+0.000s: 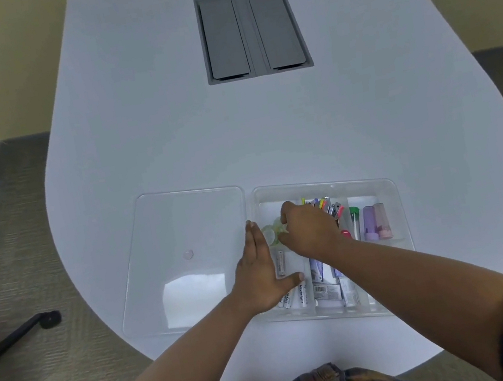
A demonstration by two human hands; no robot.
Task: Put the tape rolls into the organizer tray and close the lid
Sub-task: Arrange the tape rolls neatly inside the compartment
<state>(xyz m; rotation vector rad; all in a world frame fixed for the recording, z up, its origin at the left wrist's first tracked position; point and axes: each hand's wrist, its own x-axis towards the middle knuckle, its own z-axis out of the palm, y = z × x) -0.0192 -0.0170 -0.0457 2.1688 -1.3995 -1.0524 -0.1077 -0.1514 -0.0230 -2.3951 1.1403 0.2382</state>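
1. A black chair base (8, 334) stands on the grey carpet at the far left, off the table (266, 128).
2. The clear lid (185, 258) lies flat on the white table, just left of the organizer tray (386, 187), its long edge beside the tray's left wall; the tray is uncovered.
3. The left hand (259, 275) rests flat along the tray's left wall, fingers straight and together pointing away from the person, thumb spread out to the right over the near-left compartment. Its grip is apart and holds nothing.
4. Under that thumb lie white tubes (296, 296) with dark lettering, in the near-left compartment.
5. The tape rolls (272, 231), pale green and clear, sit in the far-left compartment of the tray, between the left fingertips and the right hand.
6. The right hand (308, 230) reaches over the tray with fingers curled down at the tape rolls. The fingertips touch them, but whether the grip is clamped on a roll cannot be told, as the hand hides it.
7. Just right of that hand, coloured pens (322, 205) stand in a middle compartment.
8. Further right, a green-capped, a purple and a pink container (370, 222) lie side by side in the right compartment.
9. A grey hatch (252, 32) is set into the table, well beyond the tray.
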